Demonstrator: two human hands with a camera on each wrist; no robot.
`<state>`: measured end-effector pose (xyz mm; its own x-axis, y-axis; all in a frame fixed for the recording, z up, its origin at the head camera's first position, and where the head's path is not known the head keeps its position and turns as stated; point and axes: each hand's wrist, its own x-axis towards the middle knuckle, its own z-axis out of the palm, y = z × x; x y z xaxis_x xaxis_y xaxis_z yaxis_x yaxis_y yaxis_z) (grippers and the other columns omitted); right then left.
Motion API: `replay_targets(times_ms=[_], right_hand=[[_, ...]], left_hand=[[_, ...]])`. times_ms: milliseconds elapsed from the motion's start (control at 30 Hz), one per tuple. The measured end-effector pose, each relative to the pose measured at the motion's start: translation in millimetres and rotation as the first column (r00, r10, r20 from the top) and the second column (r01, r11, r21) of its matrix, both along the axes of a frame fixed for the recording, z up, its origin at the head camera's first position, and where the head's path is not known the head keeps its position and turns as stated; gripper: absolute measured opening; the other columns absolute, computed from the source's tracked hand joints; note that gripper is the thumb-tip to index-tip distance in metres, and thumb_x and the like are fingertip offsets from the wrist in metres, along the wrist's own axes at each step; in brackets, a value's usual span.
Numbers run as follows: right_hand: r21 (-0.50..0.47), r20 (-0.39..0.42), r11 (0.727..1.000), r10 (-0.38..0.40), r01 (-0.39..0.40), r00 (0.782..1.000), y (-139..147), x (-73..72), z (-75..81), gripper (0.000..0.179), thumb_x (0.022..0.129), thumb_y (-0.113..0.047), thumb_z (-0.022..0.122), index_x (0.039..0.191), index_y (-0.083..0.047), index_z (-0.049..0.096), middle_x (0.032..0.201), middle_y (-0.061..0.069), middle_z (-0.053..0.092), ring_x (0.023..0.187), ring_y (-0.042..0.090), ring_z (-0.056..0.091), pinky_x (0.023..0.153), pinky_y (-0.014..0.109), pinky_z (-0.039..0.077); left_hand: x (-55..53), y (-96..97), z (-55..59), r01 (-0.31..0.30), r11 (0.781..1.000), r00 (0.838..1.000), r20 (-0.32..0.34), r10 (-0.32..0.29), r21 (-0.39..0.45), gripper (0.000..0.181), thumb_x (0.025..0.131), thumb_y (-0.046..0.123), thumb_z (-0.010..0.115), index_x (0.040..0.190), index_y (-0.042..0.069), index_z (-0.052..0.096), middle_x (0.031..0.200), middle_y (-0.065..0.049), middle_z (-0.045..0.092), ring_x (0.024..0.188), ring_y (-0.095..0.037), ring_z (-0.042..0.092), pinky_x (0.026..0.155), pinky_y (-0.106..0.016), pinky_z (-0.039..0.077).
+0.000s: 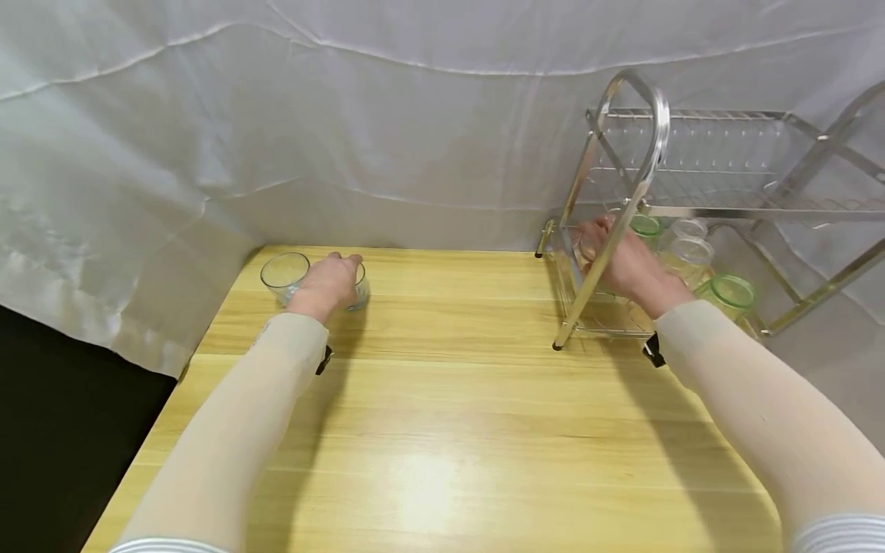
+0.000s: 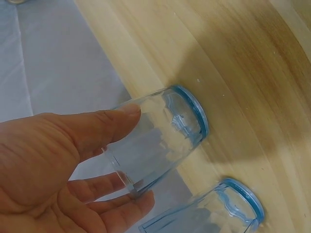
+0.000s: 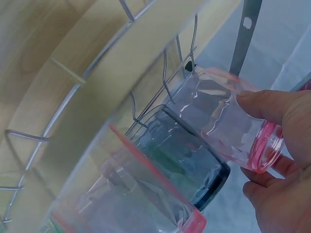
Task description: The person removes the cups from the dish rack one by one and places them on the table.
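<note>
My left hand (image 1: 326, 283) holds a clear drinking glass (image 2: 160, 131) near its rim, with the thumb on one side and fingers on the other. Its thick bluish base faces the wooden table; whether it touches is hard to tell. A matching glass (image 1: 282, 278) stands just left of it. Over at the metal rack, my right hand (image 1: 625, 257) grips a pink-tinted glass (image 3: 218, 116) near its thick pink end, at the left end of the lower tier. Beside that glass are a dark bluish glass (image 3: 184, 155) and another pink-edged glass (image 3: 141, 194).
The two-tier metal rack (image 1: 653, 146) stands at the table's back right, its slanted tube leg in front of my right hand. Green glasses (image 1: 733, 292) and clear glasses (image 1: 690, 252) fill its lower tier. A pale curtain (image 1: 415, 138) hangs behind the wooden table (image 1: 449, 399).
</note>
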<state>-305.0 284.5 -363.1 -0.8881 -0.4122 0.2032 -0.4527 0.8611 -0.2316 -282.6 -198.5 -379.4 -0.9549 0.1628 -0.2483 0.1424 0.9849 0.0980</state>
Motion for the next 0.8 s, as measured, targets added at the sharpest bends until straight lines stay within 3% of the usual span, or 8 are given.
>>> replay_targets(times_ms=[167, 300, 433, 533, 700, 800], right_hand=[[-0.014, -0.052, 1.0, 0.025, -0.026, 0.998, -1.5, 7.6, -0.9, 0.044, 0.084, 0.004, 0.077, 0.125, -0.005, 0.063, 0.116, 0.022, 0.061, 0.105, 0.042, 0.062, 0.086, 0.059, 0.058], [-0.009, -0.054, 1.0, 0.022, -0.023, 0.998, -1.1, 14.7, -1.1, 0.042, 0.086, 0.006, 0.071, 0.125, -0.006, 0.065, 0.113, 0.02, 0.062, 0.104, 0.04, 0.062, 0.089, 0.059, 0.058], [-0.001, -0.084, 0.999, 0.05, -0.05, 0.995, 1.8, 20.8, -2.9, 0.05, 0.083, 0.006, 0.078, 0.13, -0.004, 0.064, 0.119, 0.021, 0.062, 0.109, 0.042, 0.061, 0.093, 0.061, 0.057], [0.012, -0.108, 0.998, 0.062, -0.061, 0.992, 3.4, 27.2, -4.3, 0.059, 0.081, 0.004, 0.083, 0.135, -0.004, 0.062, 0.124, 0.023, 0.058, 0.104, 0.041, 0.063, 0.086, 0.058, 0.061], [0.047, -0.119, 0.999, 0.025, -0.02, 0.993, 4.7, 37.7, -5.2, 0.057, 0.089, -0.006, 0.082, 0.14, -0.009, 0.059, 0.132, 0.024, 0.05, 0.096, 0.039, 0.063, 0.067, 0.055, 0.061], [0.059, -0.116, 0.998, 0.001, 0.006, 0.993, 6.6, 44.0, -6.2, 0.057, 0.092, -0.011, 0.079, 0.144, -0.012, 0.056, 0.138, 0.023, 0.047, 0.101, 0.043, 0.062, 0.071, 0.06, 0.06]], left_hand=[[-1.0, -3.3, -1.0, -0.006, 1.0, 1.0, 0.008, 0.006, 0.015, 0.072, 0.098, 0.003, 0.06, 0.164, 0.006, 0.033, 0.16, -0.035, 0.036, 0.14, -0.053, 0.048, 0.114, -0.064, 0.046], [-1.7, -4.0, -2.5, -0.012, 1.0, 1.0, 0.008, 0.012, 0.02, 0.07, 0.099, 0.004, 0.061, 0.164, 0.007, 0.034, 0.158, -0.033, 0.04, 0.138, -0.052, 0.049, 0.113, -0.065, 0.046], [-1.3, -2.6, -1.6, -0.011, 1.0, 1.0, 0.004, 0.011, 0.02, 0.07, 0.1, 0.005, 0.061, 0.164, 0.007, 0.035, 0.157, -0.033, 0.043, 0.14, -0.053, 0.048, 0.116, -0.066, 0.043], [-1.6, -1.6, -1.2, -0.008, 1.0, 1.0, 0.004, 0.008, 0.023, 0.07, 0.099, 0.005, 0.061, 0.163, 0.006, 0.035, 0.156, -0.033, 0.043, 0.14, -0.054, 0.047, 0.117, -0.066, 0.042], [-1.1, 0.0, -0.1, -0.008, 0.999, 1.0, 0.007, 0.008, 0.036, 0.071, 0.098, 0.002, 0.06, 0.164, 0.005, 0.034, 0.156, -0.034, 0.042, 0.139, -0.054, 0.047, 0.117, -0.066, 0.042], [-1.2, 0.5, -0.3, -0.007, 0.999, 1.0, 0.005, 0.007, 0.04, 0.071, 0.098, 0.001, 0.06, 0.164, 0.006, 0.033, 0.156, -0.034, 0.042, 0.139, -0.054, 0.047, 0.117, -0.066, 0.042]])
